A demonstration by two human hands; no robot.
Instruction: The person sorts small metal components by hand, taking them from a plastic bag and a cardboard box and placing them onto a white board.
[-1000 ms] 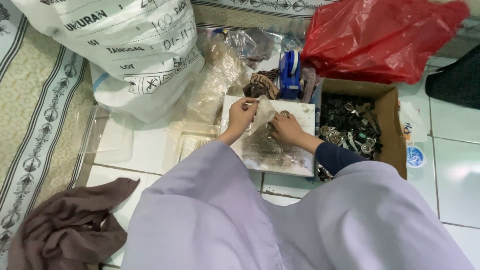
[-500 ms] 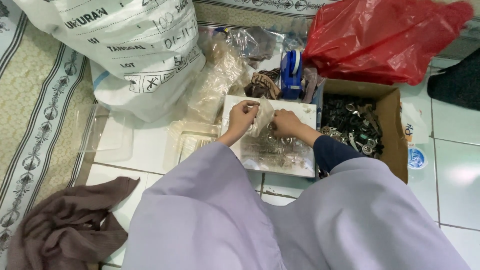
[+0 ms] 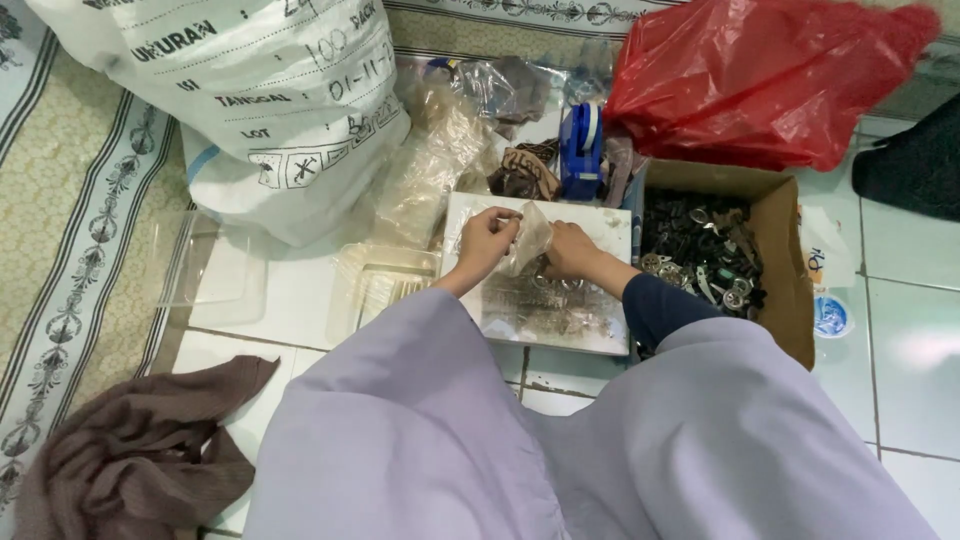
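Observation:
My left hand (image 3: 487,242) and my right hand (image 3: 570,250) meet over a white board (image 3: 590,225) on the tiled floor. Between them both hands pinch a small clear plastic bag (image 3: 530,237). Small dark metal parts (image 3: 540,300) lie scattered on the board below the hands. To the right stands an open cardboard box (image 3: 780,215) full of small metal parts (image 3: 700,255).
A large white printed sack (image 3: 260,90) sits at the upper left, a red plastic bag (image 3: 760,75) at the upper right. A blue tape dispenser (image 3: 582,150), crumpled clear bags (image 3: 435,165), clear trays (image 3: 215,270) and a brown cloth (image 3: 130,450) lie around.
Both hands have lifted from the pile on the board and come together, raising the small clear bag between them.

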